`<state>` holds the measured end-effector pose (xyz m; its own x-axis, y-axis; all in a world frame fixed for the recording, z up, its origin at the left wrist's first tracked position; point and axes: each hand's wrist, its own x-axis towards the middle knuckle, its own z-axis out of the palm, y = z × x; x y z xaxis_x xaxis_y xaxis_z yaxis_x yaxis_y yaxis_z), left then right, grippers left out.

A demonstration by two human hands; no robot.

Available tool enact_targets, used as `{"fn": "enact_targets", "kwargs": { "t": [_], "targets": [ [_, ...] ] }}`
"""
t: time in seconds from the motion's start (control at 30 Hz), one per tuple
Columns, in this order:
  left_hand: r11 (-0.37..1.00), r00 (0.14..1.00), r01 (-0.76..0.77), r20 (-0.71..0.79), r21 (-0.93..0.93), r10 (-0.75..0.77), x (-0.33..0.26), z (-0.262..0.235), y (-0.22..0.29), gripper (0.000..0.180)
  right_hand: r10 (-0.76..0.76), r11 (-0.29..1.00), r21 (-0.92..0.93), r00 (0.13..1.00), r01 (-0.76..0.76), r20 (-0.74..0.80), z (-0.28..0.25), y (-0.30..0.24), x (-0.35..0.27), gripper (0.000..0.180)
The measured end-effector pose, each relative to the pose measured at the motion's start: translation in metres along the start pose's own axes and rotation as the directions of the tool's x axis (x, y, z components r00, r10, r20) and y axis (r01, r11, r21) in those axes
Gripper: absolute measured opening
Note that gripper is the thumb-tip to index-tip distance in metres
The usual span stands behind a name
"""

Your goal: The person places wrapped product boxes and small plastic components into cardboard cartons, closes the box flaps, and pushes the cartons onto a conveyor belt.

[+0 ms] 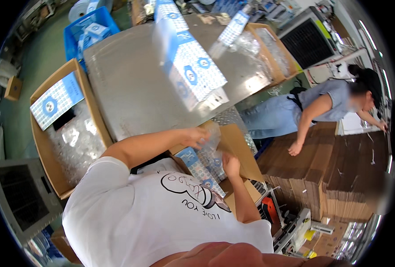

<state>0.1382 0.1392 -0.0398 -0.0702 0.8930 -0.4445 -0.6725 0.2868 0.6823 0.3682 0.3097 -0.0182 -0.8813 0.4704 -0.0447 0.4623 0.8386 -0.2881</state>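
An open cardboard carton (237, 144) stands against the table's near edge, in front of my body. Several blue-and-white printed boxes (197, 169) lie inside it. My left hand (196, 137) is over the carton's left side, its fingers curled on a piece of clear plastic air-cushion film (213, 135). At the carton's right side is my right hand (231, 165), its fingers bent inward beside more clear plastic over the boxes. What its fingertips hold, if anything, is hidden.
On the metal table (126, 75) stands a row of blue-and-white boxes (199, 66). Cartons of clear air cushions flank it, left (75, 138) and right (273, 53). A blue crate (90, 33) sits beyond. A co-worker (313, 104) stands right, by stacked flat cardboard (313, 164).
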Motion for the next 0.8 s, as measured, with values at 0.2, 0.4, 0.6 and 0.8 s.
{"fn": "enact_targets", "kwargs": {
  "t": [0.2, 0.4, 0.6, 0.8],
  "targets": [
    [0.884, 0.943, 0.328, -0.168, 0.333, -0.286, 0.055, 0.013, -0.027, 0.055, 0.194, 0.925, 0.360, 0.968, -0.126, -0.159, -0.028, -0.015, 0.019, 0.021],
    [0.866, 0.998, 0.048, 0.010, 0.497, -0.061, -0.013, -0.015, 0.025, 0.044, -0.432, 0.878, -0.063, 0.729, 0.474, -0.531, -0.075, -0.137, 0.199, 0.066],
    [0.085, 0.664, -0.200, 0.071, 0.976, 0.744, -0.095, -0.103, 0.116, 0.056, -0.225, 0.972, 0.101, 0.960, 0.210, 0.169, -0.050, -0.206, 0.307, 0.117],
    [-0.369, 0.870, 0.055, 0.137, 0.928, 0.474, -0.201, -0.158, 0.198, 0.084, -0.564, 0.826, 0.446, 0.519, 0.345, 0.642, -0.068, -0.303, 0.266, 0.095]
  ]
}}
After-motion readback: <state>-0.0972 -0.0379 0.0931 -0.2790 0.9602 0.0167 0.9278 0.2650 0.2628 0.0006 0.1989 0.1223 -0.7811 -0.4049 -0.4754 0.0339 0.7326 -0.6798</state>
